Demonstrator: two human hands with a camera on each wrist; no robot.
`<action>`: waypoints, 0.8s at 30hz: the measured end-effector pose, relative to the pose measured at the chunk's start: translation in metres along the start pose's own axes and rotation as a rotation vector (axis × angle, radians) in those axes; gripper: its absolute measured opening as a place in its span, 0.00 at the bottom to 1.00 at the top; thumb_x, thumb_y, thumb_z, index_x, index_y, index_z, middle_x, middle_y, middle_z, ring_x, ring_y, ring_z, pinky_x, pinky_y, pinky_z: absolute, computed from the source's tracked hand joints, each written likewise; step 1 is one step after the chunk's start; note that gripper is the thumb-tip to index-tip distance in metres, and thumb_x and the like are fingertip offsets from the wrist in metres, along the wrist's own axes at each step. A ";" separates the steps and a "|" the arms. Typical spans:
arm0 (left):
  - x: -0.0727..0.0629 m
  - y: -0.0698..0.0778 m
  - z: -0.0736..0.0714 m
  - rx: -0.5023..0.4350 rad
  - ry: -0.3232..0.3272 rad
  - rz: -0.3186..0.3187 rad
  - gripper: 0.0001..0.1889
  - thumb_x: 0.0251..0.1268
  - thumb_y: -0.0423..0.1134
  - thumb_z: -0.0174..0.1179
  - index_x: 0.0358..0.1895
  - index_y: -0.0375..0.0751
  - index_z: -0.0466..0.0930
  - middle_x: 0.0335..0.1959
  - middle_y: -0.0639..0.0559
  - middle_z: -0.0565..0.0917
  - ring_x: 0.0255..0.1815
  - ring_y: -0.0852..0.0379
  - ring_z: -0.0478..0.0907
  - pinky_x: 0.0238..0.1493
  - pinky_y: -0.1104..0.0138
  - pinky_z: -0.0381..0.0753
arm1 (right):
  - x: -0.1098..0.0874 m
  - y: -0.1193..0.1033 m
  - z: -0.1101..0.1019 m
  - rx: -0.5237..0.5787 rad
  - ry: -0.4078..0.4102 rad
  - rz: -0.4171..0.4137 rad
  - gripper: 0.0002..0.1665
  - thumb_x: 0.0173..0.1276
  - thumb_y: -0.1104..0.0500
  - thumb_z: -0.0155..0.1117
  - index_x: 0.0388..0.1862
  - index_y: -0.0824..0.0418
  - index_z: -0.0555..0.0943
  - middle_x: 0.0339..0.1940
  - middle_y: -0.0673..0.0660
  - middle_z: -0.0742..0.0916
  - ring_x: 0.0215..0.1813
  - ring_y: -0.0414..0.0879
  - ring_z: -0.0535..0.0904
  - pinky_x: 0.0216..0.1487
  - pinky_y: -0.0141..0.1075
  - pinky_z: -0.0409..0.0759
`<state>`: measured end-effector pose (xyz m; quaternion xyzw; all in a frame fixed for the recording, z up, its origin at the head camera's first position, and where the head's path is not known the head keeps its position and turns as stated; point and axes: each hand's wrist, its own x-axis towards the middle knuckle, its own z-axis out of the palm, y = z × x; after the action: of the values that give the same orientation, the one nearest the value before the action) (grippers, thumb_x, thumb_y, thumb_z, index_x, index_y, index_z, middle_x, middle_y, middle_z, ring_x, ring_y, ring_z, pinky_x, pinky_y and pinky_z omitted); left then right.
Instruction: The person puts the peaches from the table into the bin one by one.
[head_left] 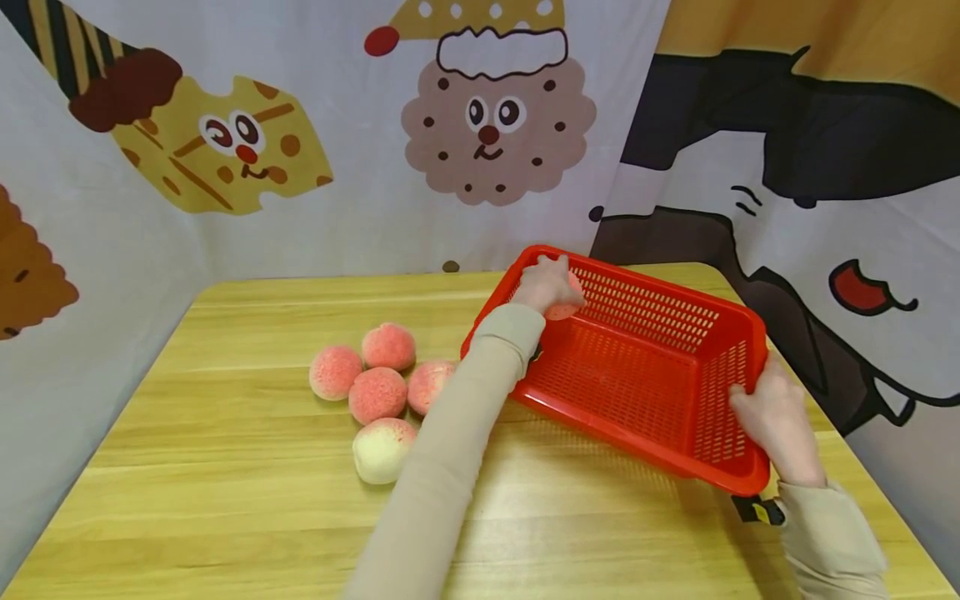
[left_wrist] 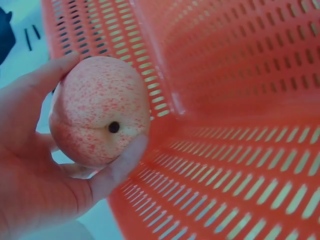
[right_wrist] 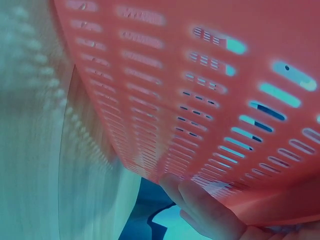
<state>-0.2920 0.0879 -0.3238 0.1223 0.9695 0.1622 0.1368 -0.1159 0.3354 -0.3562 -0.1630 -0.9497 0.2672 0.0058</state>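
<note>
A red plastic basket with slotted walls is at the right of the table. My left hand is inside its far left corner, holding a peach. In the left wrist view, fingers and thumb curl round this pink-speckled peach, and a small dark hole shows on it. My right hand grips the basket's right end by the rim, thumb on the inner side. Fingers press against the outside of the slotted wall in the right wrist view. The basket's right end looks raised from the table.
Left of the basket, several peaches lie grouped on the wooden table: a pink peach in the middle and a pale peach nearest me. My left sleeve partly covers them. A cartoon-printed curtain stands behind the table.
</note>
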 end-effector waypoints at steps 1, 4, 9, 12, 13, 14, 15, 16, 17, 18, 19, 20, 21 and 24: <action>0.000 0.000 0.002 0.010 -0.010 -0.003 0.43 0.58 0.56 0.62 0.74 0.51 0.51 0.70 0.43 0.60 0.64 0.44 0.68 0.64 0.57 0.70 | 0.000 0.000 0.000 0.003 -0.002 0.000 0.33 0.66 0.64 0.50 0.63 0.80 0.52 0.46 0.81 0.72 0.31 0.64 0.81 0.23 0.46 0.83; 0.000 0.000 0.007 0.027 -0.026 -0.027 0.45 0.57 0.55 0.64 0.75 0.52 0.50 0.70 0.43 0.60 0.66 0.43 0.66 0.64 0.58 0.71 | 0.000 -0.001 0.001 0.017 -0.009 0.002 0.33 0.66 0.65 0.50 0.64 0.80 0.51 0.46 0.80 0.72 0.30 0.62 0.82 0.23 0.45 0.83; 0.001 0.002 0.013 0.090 -0.031 -0.038 0.44 0.57 0.55 0.64 0.75 0.53 0.51 0.71 0.43 0.60 0.66 0.42 0.65 0.64 0.60 0.71 | 0.000 -0.002 0.001 0.025 -0.011 0.012 0.34 0.66 0.65 0.49 0.65 0.79 0.51 0.47 0.81 0.72 0.30 0.62 0.82 0.23 0.45 0.83; 0.002 0.001 0.013 0.144 -0.033 -0.018 0.41 0.59 0.53 0.63 0.74 0.53 0.54 0.70 0.43 0.61 0.67 0.42 0.65 0.63 0.60 0.72 | 0.000 -0.002 0.002 0.020 -0.009 0.013 0.34 0.66 0.64 0.50 0.65 0.79 0.51 0.47 0.81 0.72 0.31 0.64 0.82 0.24 0.46 0.83; 0.002 0.000 0.013 0.154 -0.030 -0.011 0.40 0.59 0.52 0.63 0.73 0.52 0.56 0.70 0.43 0.62 0.66 0.42 0.66 0.63 0.60 0.72 | 0.000 -0.002 0.002 0.020 -0.008 0.013 0.34 0.66 0.64 0.50 0.65 0.79 0.51 0.47 0.81 0.72 0.32 0.65 0.82 0.24 0.47 0.83; 0.003 -0.001 0.012 0.162 -0.029 -0.004 0.38 0.60 0.51 0.63 0.72 0.52 0.58 0.69 0.43 0.63 0.65 0.43 0.67 0.63 0.60 0.71 | 0.000 -0.002 0.002 0.021 -0.009 0.015 0.34 0.66 0.64 0.50 0.65 0.79 0.51 0.48 0.81 0.72 0.32 0.66 0.82 0.24 0.47 0.83; 0.003 -0.002 0.011 0.173 -0.028 0.005 0.36 0.60 0.50 0.62 0.71 0.51 0.60 0.68 0.43 0.64 0.64 0.45 0.68 0.62 0.61 0.72 | 0.000 -0.002 0.002 0.023 -0.011 0.018 0.34 0.66 0.64 0.50 0.65 0.79 0.51 0.48 0.81 0.72 0.33 0.66 0.82 0.24 0.47 0.83; 0.004 -0.002 0.010 0.172 -0.029 0.008 0.35 0.60 0.48 0.63 0.70 0.51 0.62 0.66 0.44 0.66 0.62 0.47 0.69 0.61 0.61 0.72 | 0.000 -0.002 0.002 0.023 -0.012 0.020 0.34 0.67 0.64 0.50 0.65 0.79 0.51 0.48 0.81 0.72 0.33 0.66 0.82 0.24 0.47 0.83; 0.004 -0.002 0.008 0.171 -0.033 0.012 0.33 0.60 0.47 0.63 0.69 0.50 0.63 0.65 0.44 0.67 0.61 0.48 0.70 0.60 0.62 0.72 | 0.000 -0.002 0.002 0.023 -0.013 0.023 0.34 0.67 0.64 0.50 0.65 0.79 0.51 0.48 0.81 0.72 0.33 0.66 0.82 0.25 0.47 0.83; 0.004 -0.002 0.007 0.169 -0.036 0.016 0.32 0.60 0.46 0.62 0.68 0.50 0.64 0.64 0.44 0.68 0.59 0.50 0.71 0.59 0.63 0.73 | 0.000 -0.002 0.002 0.025 -0.015 0.025 0.34 0.67 0.64 0.50 0.65 0.79 0.50 0.48 0.81 0.72 0.33 0.66 0.82 0.24 0.47 0.83; 0.004 -0.001 0.005 0.166 -0.041 0.019 0.31 0.60 0.45 0.62 0.67 0.49 0.65 0.63 0.44 0.68 0.57 0.51 0.71 0.58 0.63 0.72 | 0.000 -0.002 0.002 0.027 -0.018 0.029 0.34 0.67 0.64 0.50 0.66 0.79 0.50 0.48 0.81 0.72 0.34 0.67 0.82 0.24 0.47 0.83; 0.003 -0.001 0.003 0.169 -0.047 0.023 0.29 0.61 0.45 0.61 0.66 0.49 0.66 0.62 0.45 0.68 0.55 0.52 0.71 0.58 0.63 0.72 | 0.000 -0.002 0.002 0.027 -0.019 0.030 0.34 0.67 0.64 0.50 0.66 0.79 0.50 0.49 0.81 0.72 0.34 0.67 0.82 0.24 0.47 0.83; 0.002 0.001 0.001 0.172 -0.053 0.025 0.28 0.62 0.45 0.61 0.65 0.48 0.67 0.61 0.45 0.69 0.54 0.52 0.72 0.57 0.63 0.73 | 0.000 -0.002 0.001 0.027 -0.020 0.030 0.35 0.67 0.64 0.50 0.66 0.79 0.50 0.49 0.81 0.72 0.34 0.67 0.82 0.24 0.47 0.83; -0.004 0.004 -0.008 0.185 -0.050 0.036 0.24 0.64 0.45 0.58 0.63 0.47 0.68 0.60 0.45 0.70 0.53 0.51 0.73 0.57 0.62 0.75 | 0.000 -0.002 0.000 0.023 -0.017 0.025 0.34 0.66 0.64 0.50 0.65 0.79 0.50 0.48 0.81 0.72 0.33 0.66 0.82 0.24 0.47 0.83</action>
<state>-0.2898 0.0888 -0.3146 0.1559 0.9743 0.0711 0.1462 -0.1165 0.3339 -0.3558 -0.1723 -0.9445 0.2797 -0.0037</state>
